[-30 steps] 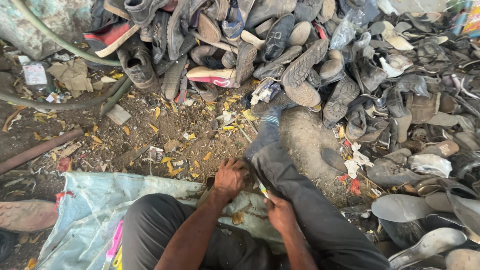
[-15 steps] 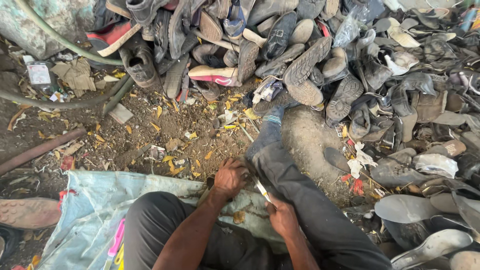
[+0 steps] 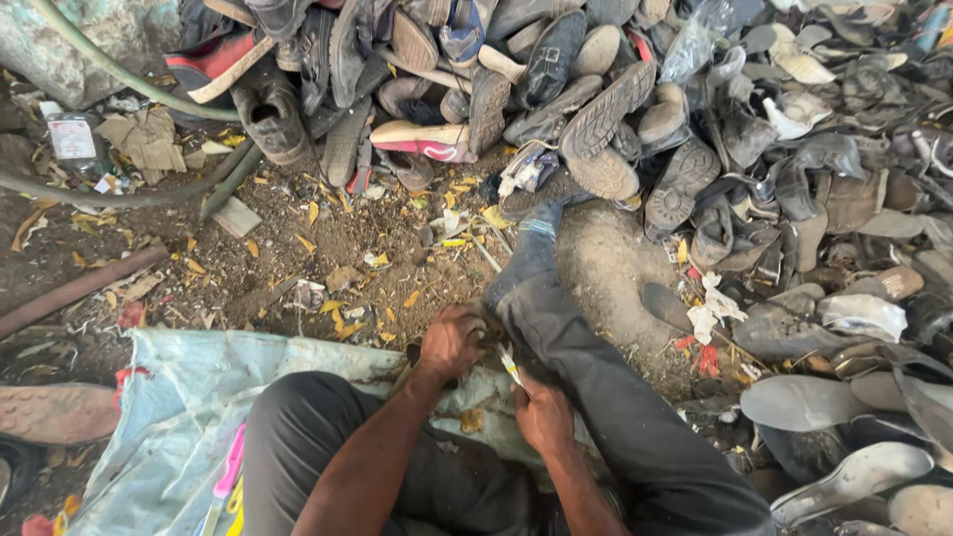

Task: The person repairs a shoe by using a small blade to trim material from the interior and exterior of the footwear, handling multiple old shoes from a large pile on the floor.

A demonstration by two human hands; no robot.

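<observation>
Your left hand grip is closed around a dark piece against your right leg, right hand grip pinches a small blade beside it

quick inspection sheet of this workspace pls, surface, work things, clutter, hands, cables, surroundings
surface: bare dirt ground strewn with yellow scraps; a pale blue sheet lies under the seated person.
job's things: a small dark piece at the left hand; a thin light blade-like tool at the right hand.
clutter: a large heap of old shoes and loose soles across the top and right; white scraps and crumpled paper.
hands: left hand closed on the dark piece; right hand closed on the tool.
cables: a green hose and a rusty pipe on the left.
surroundings: nothing seen beyond the heap.
</observation>
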